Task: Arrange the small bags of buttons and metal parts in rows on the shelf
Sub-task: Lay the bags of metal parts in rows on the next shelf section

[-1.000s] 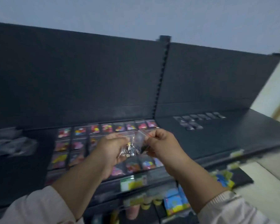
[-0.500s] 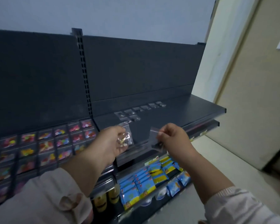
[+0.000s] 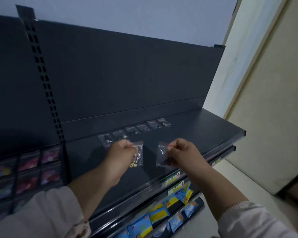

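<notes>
My left hand (image 3: 122, 152) pinches the top of a small clear bag with yellow bits (image 3: 137, 156) above the dark shelf (image 3: 205, 133). My right hand (image 3: 182, 152) pinches a second clear bag with dark parts (image 3: 163, 157); the two bags hang apart. Behind my hands, several small clear bags of dark metal parts (image 3: 132, 131) lie in a row along the back of the shelf. A second row begins behind my left hand and is partly hidden by it.
The shelf section to the left holds rows of bags with colourful buttons (image 3: 27, 170). A slotted upright post (image 3: 46, 86) divides the sections. Blue and yellow packets (image 3: 162, 215) hang below the shelf edge. A beige wall and floor lie at right.
My view has swung right, from the colourful-button section to the right section. My hands, close together on the bags before, have drawn apart, each carrying one bag over the shelf.
</notes>
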`<state>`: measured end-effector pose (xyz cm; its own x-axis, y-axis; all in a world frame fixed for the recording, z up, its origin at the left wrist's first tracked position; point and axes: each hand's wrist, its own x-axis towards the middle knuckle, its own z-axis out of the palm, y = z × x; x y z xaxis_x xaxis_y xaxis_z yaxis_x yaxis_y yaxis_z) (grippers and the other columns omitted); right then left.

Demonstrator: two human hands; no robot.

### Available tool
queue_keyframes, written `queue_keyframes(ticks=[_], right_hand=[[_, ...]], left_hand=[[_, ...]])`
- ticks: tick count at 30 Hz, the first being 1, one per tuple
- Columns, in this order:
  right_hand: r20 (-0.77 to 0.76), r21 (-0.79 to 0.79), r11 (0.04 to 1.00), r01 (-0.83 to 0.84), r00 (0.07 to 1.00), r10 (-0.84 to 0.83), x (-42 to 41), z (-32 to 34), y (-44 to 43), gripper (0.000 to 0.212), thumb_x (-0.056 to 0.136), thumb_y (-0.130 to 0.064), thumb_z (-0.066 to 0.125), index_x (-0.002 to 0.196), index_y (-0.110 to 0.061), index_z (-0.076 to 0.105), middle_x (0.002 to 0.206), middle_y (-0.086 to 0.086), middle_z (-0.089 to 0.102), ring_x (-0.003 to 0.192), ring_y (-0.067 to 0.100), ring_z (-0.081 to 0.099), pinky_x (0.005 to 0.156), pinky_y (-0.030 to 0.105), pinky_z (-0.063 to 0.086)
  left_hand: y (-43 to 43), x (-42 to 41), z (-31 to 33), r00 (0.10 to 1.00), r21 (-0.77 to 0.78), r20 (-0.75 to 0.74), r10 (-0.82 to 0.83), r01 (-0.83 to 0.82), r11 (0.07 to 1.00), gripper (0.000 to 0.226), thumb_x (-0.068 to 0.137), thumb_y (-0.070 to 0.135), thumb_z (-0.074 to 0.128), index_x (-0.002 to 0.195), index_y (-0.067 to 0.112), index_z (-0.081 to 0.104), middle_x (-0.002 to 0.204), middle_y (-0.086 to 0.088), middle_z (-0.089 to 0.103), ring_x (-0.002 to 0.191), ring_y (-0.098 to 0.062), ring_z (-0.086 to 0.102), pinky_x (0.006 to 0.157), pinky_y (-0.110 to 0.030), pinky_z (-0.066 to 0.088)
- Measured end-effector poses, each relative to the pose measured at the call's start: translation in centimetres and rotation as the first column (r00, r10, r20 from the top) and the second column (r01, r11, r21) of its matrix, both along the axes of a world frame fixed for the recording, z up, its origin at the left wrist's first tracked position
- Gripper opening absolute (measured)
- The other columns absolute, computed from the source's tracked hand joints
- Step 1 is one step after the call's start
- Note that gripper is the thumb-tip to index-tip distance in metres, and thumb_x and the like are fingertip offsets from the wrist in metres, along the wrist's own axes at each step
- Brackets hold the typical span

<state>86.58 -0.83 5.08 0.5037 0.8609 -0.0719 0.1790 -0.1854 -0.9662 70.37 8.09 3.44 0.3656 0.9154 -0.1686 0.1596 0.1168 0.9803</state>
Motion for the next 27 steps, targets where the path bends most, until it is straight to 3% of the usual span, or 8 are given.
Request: queue_keyframes(ticks=[5, 11, 14, 17, 20, 22, 24, 27], right_hand=[[0.028, -0.016, 0.998, -0.064, 0.998, 0.064, 4.5, -1.2, 4.3, 0.020, 0.090, -0.003, 0.054, 0.072, -0.010, 0.056, 0.062, 0.008, 0.068, 0.055, 0.018, 0.061, 0.057, 0.029, 0.052], [0.006, -0.060, 0.974, -0.220, 0.975, 0.221, 9.4, -3.1, 10.1, 0.021, 0.090, 0.002, 0.051, 0.071, -0.008, 0.053, 0.055, 0.005, 0.063, 0.052, 0.019, 0.054, 0.055, 0.030, 0.047], [0.052, -0.131, 0.941, -0.311, 0.946, 0.320, 11.8, -4.2, 13.0, 0.022, 0.090, -0.001, 0.052, 0.070, -0.011, 0.054, 0.053, 0.002, 0.056, 0.049, 0.014, 0.049, 0.054, 0.027, 0.044], [0.089, -0.189, 0.898, -0.396, 0.904, 0.417, 13.6, -5.3, 15.5, 0.024, 0.090, -0.005, 0.054, 0.068, -0.016, 0.054, 0.054, 0.000, 0.051, 0.046, 0.010, 0.045, 0.051, 0.024, 0.043], [0.115, -0.232, 0.854, -0.465, 0.859, 0.499, 14.9, -6.2, 17.4, 0.024, 0.091, -0.006, 0.053, 0.070, -0.018, 0.056, 0.061, -0.001, 0.057, 0.049, 0.008, 0.048, 0.055, 0.024, 0.045], [0.228, -0.260, 0.827, -0.499, 0.800, 0.555, 15.6, -6.6, 18.4, 0.015, 0.090, -0.007, 0.053, 0.084, -0.018, 0.061, 0.081, 0.002, 0.065, 0.064, 0.010, 0.056, 0.065, 0.023, 0.047], [0.469, -0.304, 0.818, -0.488, 0.671, 0.574, 16.2, -6.9, 19.0, 0.024, 0.089, -0.011, 0.054, 0.110, -0.019, 0.062, 0.108, 0.000, 0.064, 0.093, 0.015, 0.061, 0.083, 0.021, 0.044], [0.706, -0.202, 0.811, -0.549, 0.492, 0.510, 17.1, -7.2, 18.5, 0.031, 0.089, -0.013, 0.055, 0.120, -0.018, 0.059, 0.121, -0.001, 0.058, 0.114, 0.018, 0.052, 0.091, 0.015, 0.033]], left_hand=[[2.7, 3.7, -1.2, 0.996, 0.073, -0.072, 0.056, -0.050, 0.996, 0.015, 0.086, 0.006, 0.055, 0.075, 0.014, 0.060, 0.064, -0.003, 0.059, 0.058, -0.016, 0.050, 0.059, -0.028, 0.042], [5.6, 8.1, -2.8, 0.966, 0.142, -0.195, 0.171, -0.144, 0.979, 0.017, 0.082, 0.002, 0.052, 0.073, 0.015, 0.059, 0.070, -0.011, 0.067, 0.059, -0.022, 0.058, 0.055, -0.027, 0.044], [6.6, 10.7, -3.6, 0.928, 0.177, -0.276, 0.251, -0.208, 0.962, 0.022, 0.082, 0.001, 0.052, 0.072, 0.019, 0.058, 0.069, -0.004, 0.064, 0.057, -0.017, 0.056, 0.051, -0.022, 0.043], [7.7, 12.8, -4.4, 0.864, 0.270, -0.394, 0.314, -0.217, 0.938, 0.016, 0.082, 0.007, 0.056, 0.077, 0.021, 0.061, 0.075, 0.006, 0.063, 0.069, -0.011, 0.060, 0.060, -0.023, 0.048], [8.1, 14.2, -4.8, 0.810, 0.332, -0.475, 0.345, -0.198, 0.922, 0.011, 0.086, 0.014, 0.056, 0.088, 0.025, 0.060, 0.085, 0.006, 0.066, 0.075, -0.007, 0.060, 0.057, -0.019, 0.043], [8.1, 14.6, -5.1, 0.742, 0.417, -0.549, 0.384, -0.155, 0.896, 0.017, 0.088, 0.018, 0.056, 0.104, 0.025, 0.057, 0.100, 0.005, 0.065, 0.088, -0.010, 0.059, 0.068, -0.023, 0.042], [7.7, 14.5, -5.5, 0.639, 0.529, -0.617, 0.460, -0.096, 0.843, 0.033, 0.087, 0.021, 0.058, 0.120, 0.024, 0.053, 0.114, 0.002, 0.058, 0.102, -0.015, 0.055, 0.083, -0.026, 0.044], [7.3, 14.3, -5.7, 0.550, 0.674, -0.632, 0.547, 0.042, 0.737, 0.038, 0.078, 0.015, 0.067, 0.115, 0.015, 0.060, 0.110, -0.004, 0.060, 0.100, -0.024, 0.057, 0.084, -0.033, 0.047]])
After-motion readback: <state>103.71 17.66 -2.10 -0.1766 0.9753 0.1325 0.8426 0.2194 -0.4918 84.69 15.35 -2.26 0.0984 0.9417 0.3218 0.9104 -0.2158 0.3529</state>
